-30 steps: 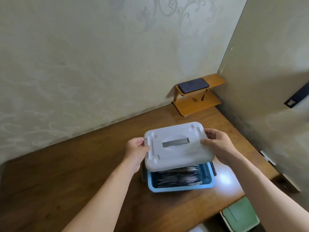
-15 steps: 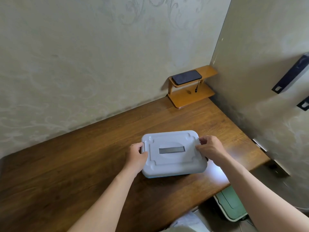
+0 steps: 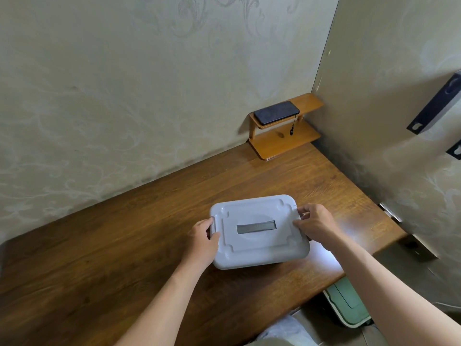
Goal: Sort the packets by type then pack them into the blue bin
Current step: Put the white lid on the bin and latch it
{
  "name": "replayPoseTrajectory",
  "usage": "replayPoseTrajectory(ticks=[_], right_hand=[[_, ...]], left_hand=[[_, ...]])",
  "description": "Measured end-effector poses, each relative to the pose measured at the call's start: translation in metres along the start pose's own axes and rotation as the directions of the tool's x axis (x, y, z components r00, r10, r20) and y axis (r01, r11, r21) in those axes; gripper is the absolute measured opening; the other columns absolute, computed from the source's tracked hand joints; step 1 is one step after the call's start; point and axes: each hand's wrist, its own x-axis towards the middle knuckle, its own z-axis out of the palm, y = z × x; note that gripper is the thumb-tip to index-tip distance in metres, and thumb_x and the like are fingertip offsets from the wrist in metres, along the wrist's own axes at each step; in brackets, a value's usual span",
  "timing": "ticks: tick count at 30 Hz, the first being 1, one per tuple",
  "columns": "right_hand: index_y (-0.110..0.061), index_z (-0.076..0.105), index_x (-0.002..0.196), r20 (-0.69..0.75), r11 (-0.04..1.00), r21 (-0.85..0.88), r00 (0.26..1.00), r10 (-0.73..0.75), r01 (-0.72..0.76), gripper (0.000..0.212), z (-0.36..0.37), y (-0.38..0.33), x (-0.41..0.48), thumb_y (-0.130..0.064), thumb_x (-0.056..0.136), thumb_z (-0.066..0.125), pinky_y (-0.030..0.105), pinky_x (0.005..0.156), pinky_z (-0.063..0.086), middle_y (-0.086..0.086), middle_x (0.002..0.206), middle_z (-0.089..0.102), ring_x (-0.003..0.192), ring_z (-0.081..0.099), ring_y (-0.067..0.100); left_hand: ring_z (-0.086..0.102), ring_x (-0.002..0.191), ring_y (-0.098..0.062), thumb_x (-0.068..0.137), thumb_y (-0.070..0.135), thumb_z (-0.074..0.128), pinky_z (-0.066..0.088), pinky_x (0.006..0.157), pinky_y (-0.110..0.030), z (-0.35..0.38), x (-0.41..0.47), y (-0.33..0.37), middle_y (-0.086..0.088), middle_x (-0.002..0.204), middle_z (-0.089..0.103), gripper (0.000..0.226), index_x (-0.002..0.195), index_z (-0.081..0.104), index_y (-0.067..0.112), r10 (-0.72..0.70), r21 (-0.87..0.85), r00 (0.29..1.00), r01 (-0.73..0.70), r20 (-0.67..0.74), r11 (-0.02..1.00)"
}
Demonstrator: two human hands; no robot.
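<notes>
Gripping one pale grey lid point(image 3: 259, 243) at its two short ends, both hands work at the near right part of one brown wooden table point(image 3: 124, 258). The left hand point(image 3: 202, 242) curls its fingers round the lid's left edge; the right hand point(image 3: 315, 222) pinches the right edge with bent fingers. The lid lies flat, with one grey strip point(image 3: 256, 226) across its middle, and hides the bin and packets beneath it. At the far right corner stands one small wooden shelf point(image 3: 282, 143) of two tiers, with one dark phone point(image 3: 276, 112) on the upper tier. Two dark brackets point(image 3: 434, 106) sit on the right wall. One green container point(image 3: 349, 308) is on the floor, near right.
</notes>
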Motion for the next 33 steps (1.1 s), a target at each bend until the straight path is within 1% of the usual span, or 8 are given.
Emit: replayPoseTrajectory(ticks=[6, 9, 11, 17, 20, 27, 30, 33], right_hand=[[-0.018, 0.067, 0.101, 0.030, 0.998, -0.037, 0.998, 0.058, -0.057, 0.023, -0.006, -0.003, 0.004, -0.015, 0.079, 0.075, 0.037, 0.059, 0.061, 0.011, 0.097, 0.070, 0.078, 0.070, 0.027], [-0.017, 0.054, 0.136, 0.041, 0.992, -0.096, 0.995, 0.090, -0.085, 0.067, -0.013, 0.003, 0.005, -0.031, 0.077, 0.082, 0.036, 0.077, 0.052, 0.011, 0.132, 0.057, 0.108, 0.061, 0.026], [-0.009, 0.042, 0.147, 0.145, 0.986, 0.036, 0.977, 0.155, -0.162, 0.077, -0.014, 0.006, 0.000, -0.031, 0.084, 0.079, 0.038, 0.084, 0.050, 0.011, 0.136, 0.055, 0.109, 0.059, 0.024], [0.001, 0.068, 0.108, 0.266, 0.939, 0.283, 0.957, 0.118, -0.195, 0.027, -0.010, 0.021, 0.000, -0.021, 0.093, 0.072, 0.052, 0.083, 0.062, 0.018, 0.101, 0.076, 0.090, 0.076, 0.030], [-0.005, 0.070, 0.108, 0.185, 0.961, 0.241, 0.979, 0.089, -0.133, 0.022, -0.009, 0.020, 0.000, -0.018, 0.091, 0.074, 0.045, 0.070, 0.064, 0.014, 0.096, 0.077, 0.083, 0.076, 0.027], [-0.020, 0.070, 0.091, -0.037, 0.981, -0.190, 0.999, -0.036, 0.028, 0.009, 0.004, 0.007, -0.008, -0.029, 0.088, 0.067, 0.030, 0.056, 0.048, 0.003, 0.080, 0.070, 0.076, 0.066, 0.023], [-0.016, 0.059, 0.071, -0.101, 0.949, -0.311, 0.991, -0.086, 0.050, 0.023, 0.010, 0.005, -0.014, -0.026, 0.093, 0.062, 0.029, 0.051, 0.035, 0.003, 0.069, 0.062, 0.070, 0.058, 0.026], [-0.015, 0.050, 0.069, -0.138, 0.921, -0.384, 0.982, -0.126, 0.064, 0.030, 0.018, 0.009, -0.015, -0.030, 0.095, 0.056, 0.033, 0.059, 0.041, 0.002, 0.065, 0.056, 0.072, 0.058, 0.031]], left_hand=[[0.045, 0.139, -0.020, 0.098, 0.023, 0.066, 0.045, 0.110, -0.040, -0.003, 0.000, 0.006, 0.000, 0.154, 0.045, 0.051, 0.147, 0.050, 0.022, 0.002, 0.094, 0.999, 0.001, -0.037, 0.996], [0.034, 0.148, -0.027, 0.093, 0.034, 0.073, 0.039, 0.114, -0.048, -0.007, 0.005, 0.002, -0.004, 0.163, 0.030, 0.078, 0.158, 0.030, 0.022, -0.152, 0.034, 0.988, 0.153, -0.031, 0.988], [0.030, 0.152, -0.030, 0.093, 0.038, 0.072, 0.035, 0.117, -0.050, -0.009, 0.007, 0.000, -0.006, 0.167, 0.025, 0.089, 0.162, 0.019, 0.020, -0.274, -0.101, 0.959, 0.280, 0.074, 0.955], [0.061, 0.098, -0.017, 0.094, 0.026, 0.073, 0.054, 0.082, -0.036, -0.008, 0.008, -0.002, 0.000, 0.111, 0.061, 0.060, 0.145, 0.047, 0.009, -0.285, -0.294, 0.946, 0.319, 0.153, 0.901], [0.068, 0.089, -0.016, 0.095, 0.025, 0.071, 0.060, 0.079, -0.038, -0.009, 0.008, 0.002, -0.006, 0.104, 0.073, 0.019, 0.107, 0.069, 0.011, -0.230, -0.206, 0.965, 0.252, 0.126, 0.946], [0.051, 0.058, -0.011, 0.098, 0.029, 0.059, 0.036, 0.052, -0.024, -0.005, 0.005, 0.008, 0.000, 0.069, 0.054, 0.029, 0.073, 0.055, 0.015, -0.156, 0.098, 0.985, 0.148, 0.072, 0.984], [0.049, 0.058, -0.009, 0.102, 0.029, 0.053, 0.032, 0.049, -0.021, -0.003, 0.003, 0.014, 0.001, 0.073, 0.053, 0.028, 0.077, 0.053, 0.016, -0.151, 0.218, 0.988, 0.139, 0.041, 0.966], [0.053, 0.064, -0.010, 0.104, 0.029, 0.047, 0.033, 0.049, -0.023, 0.001, 0.002, 0.016, -0.002, 0.086, 0.058, 0.023, 0.093, 0.059, 0.012, -0.152, 0.302, 0.988, 0.140, 0.016, 0.943]])
